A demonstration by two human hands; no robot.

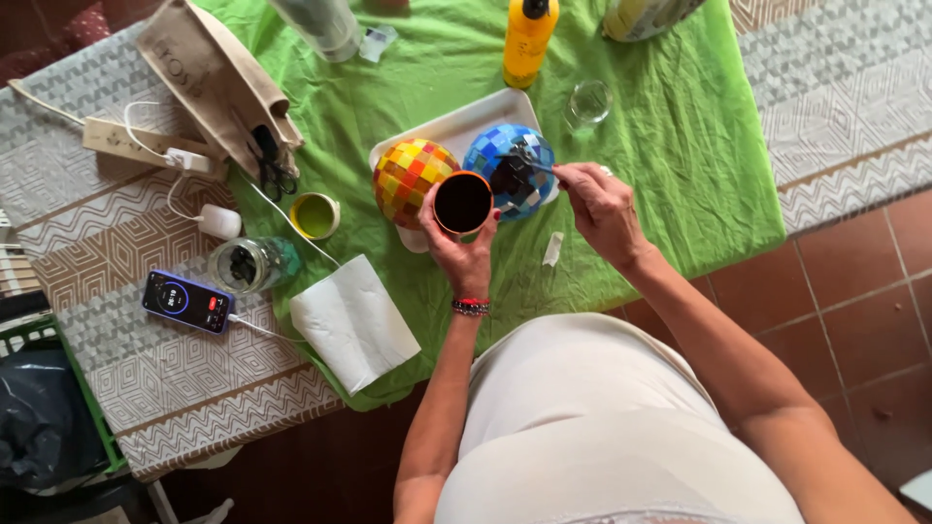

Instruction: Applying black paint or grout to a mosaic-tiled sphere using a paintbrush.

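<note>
Two hands busy | our left hand grips closed round a small orange cup of dark paste | our right hand pinches a thin tool against the blue mosaic ball, just beyond the cup | ball looks hard, slippery, breakable; we judge cradling it from below safest.

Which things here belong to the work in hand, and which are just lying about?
In use: left hand, orange cup, right hand, small tool, blue mosaic ball, white tray.
Lying about: phone, paper napkin, yellow bottle, scissors.
</note>
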